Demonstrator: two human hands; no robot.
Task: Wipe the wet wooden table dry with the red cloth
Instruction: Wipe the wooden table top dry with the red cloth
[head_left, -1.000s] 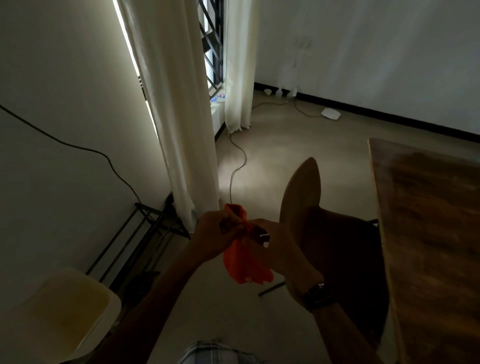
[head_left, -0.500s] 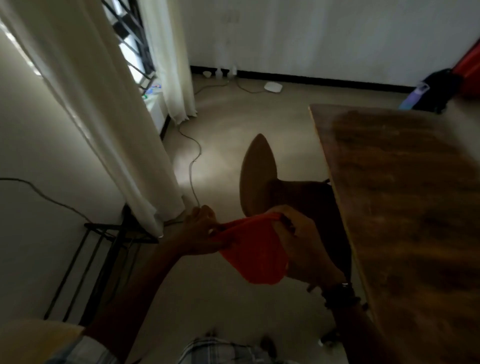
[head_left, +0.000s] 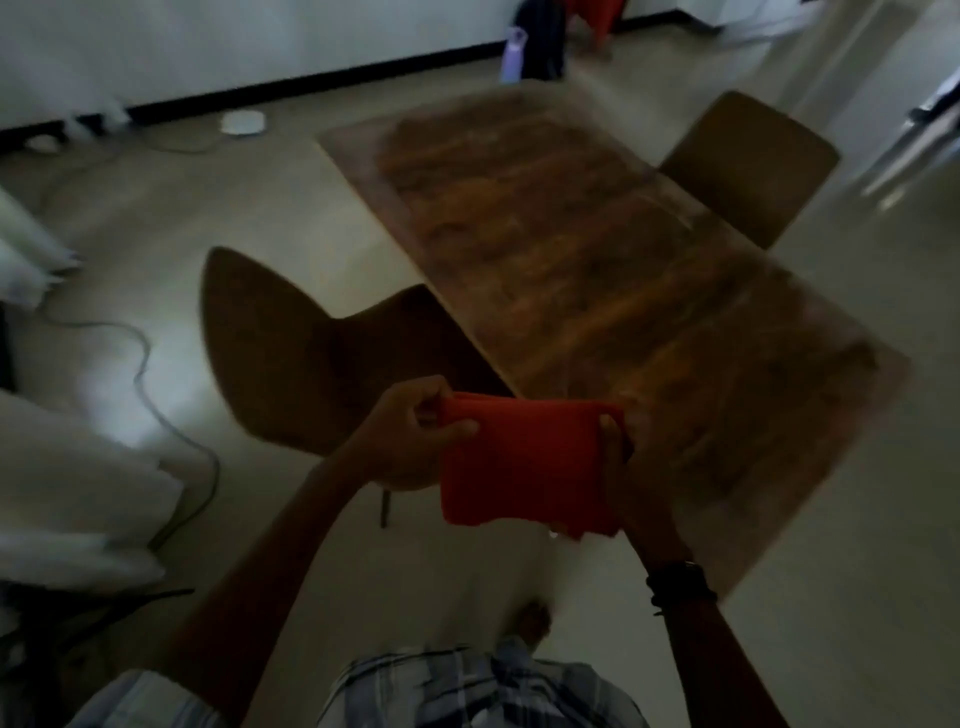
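Observation:
The red cloth (head_left: 524, 462) hangs spread between my two hands, in the air just short of the near left edge of the wooden table (head_left: 597, 270). My left hand (head_left: 410, 436) pinches its upper left corner. My right hand (head_left: 618, 457), with a dark watch on the wrist, grips the cloth's right edge and is partly hidden behind it. The long tabletop runs away from me to the upper left, with dull streaks on its surface. The picture is dim and blurred.
A brown chair (head_left: 291, 353) stands at the table's left side and another chair (head_left: 748, 161) at its far right. A cable (head_left: 150, 374) snakes over the floor on the left beside white curtains (head_left: 62, 499). A dark bag (head_left: 540, 41) lies beyond the table.
The view has swung right from the window to the table. The bunched cloth has been drawn out flat between my hands and carried toward the table's edge.

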